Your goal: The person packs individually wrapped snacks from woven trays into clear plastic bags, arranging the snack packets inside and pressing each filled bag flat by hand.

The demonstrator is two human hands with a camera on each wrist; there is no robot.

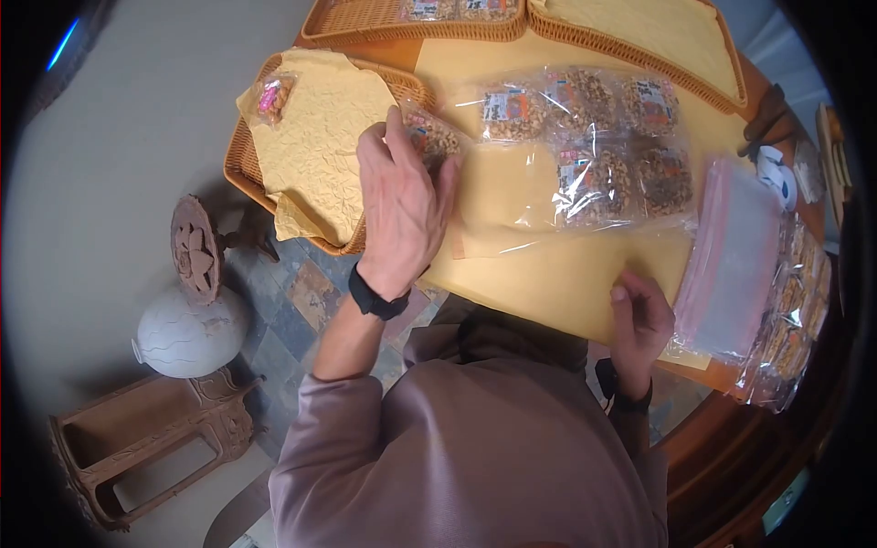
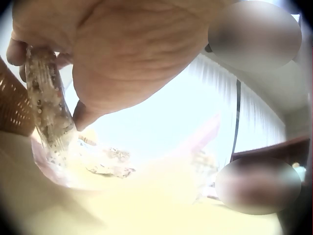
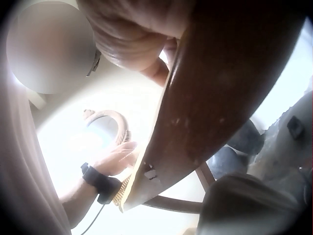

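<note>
My left hand (image 1: pixel 406 187) pinches a clear-wrapped packet of nut brittle (image 1: pixel 437 140) between thumb and fingers, beside the lined basket's right edge. In the left wrist view that packet (image 2: pixel 46 105) stands on edge in the grip. The wicker basket (image 1: pixel 242 151) has crumpled yellow paper (image 1: pixel 320 137) in it, with one small pink-labelled packet (image 1: pixel 274 98) at its upper left. Loosely curled, my right hand (image 1: pixel 643 320) rests by the table's front edge and holds nothing. Several labelled brittle packets (image 1: pixel 589 187) lie in clear film in the table's middle, ahead of it.
Flat clear bags with pink edges (image 1: pixel 731 256) lie at the right, next to more wrapped brittle (image 1: pixel 793 306). Two wicker trays (image 1: pixel 416 32) line the back. A white tape roll (image 1: pixel 776 178) sits at the right. Left of the table stand a round pale pot (image 1: pixel 190 331) and carved furniture (image 1: pixel 155 429).
</note>
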